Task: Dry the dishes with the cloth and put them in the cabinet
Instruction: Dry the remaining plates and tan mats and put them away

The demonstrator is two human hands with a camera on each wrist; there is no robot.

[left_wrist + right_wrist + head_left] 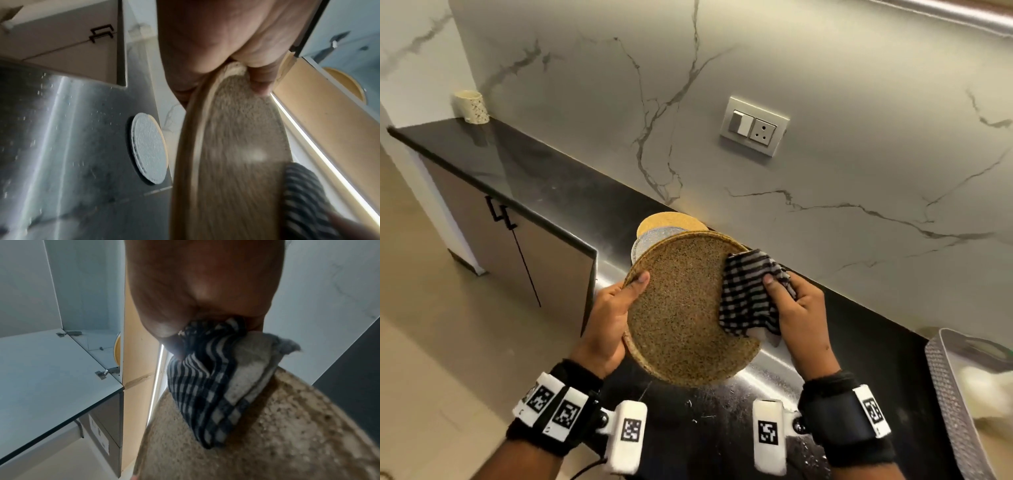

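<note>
Speckled brown, the plate [681, 308] is held tilted above the dark tabletop [544, 185], gripped at its left rim by the left hand [609, 318] with the thumb on its face and the other fingers hidden behind it, while the right hand [798, 315] bunches the striped cloth [750, 294] against its right edge. With only that one-sided grip, a firm wipe could, I judge, twist a possibly wet plate loose onto the stacked plates [654, 236] just beyond it. Both wrist views are blurred, so wetness cannot be judged, and the basket [948, 394] at right is cut off.
</note>
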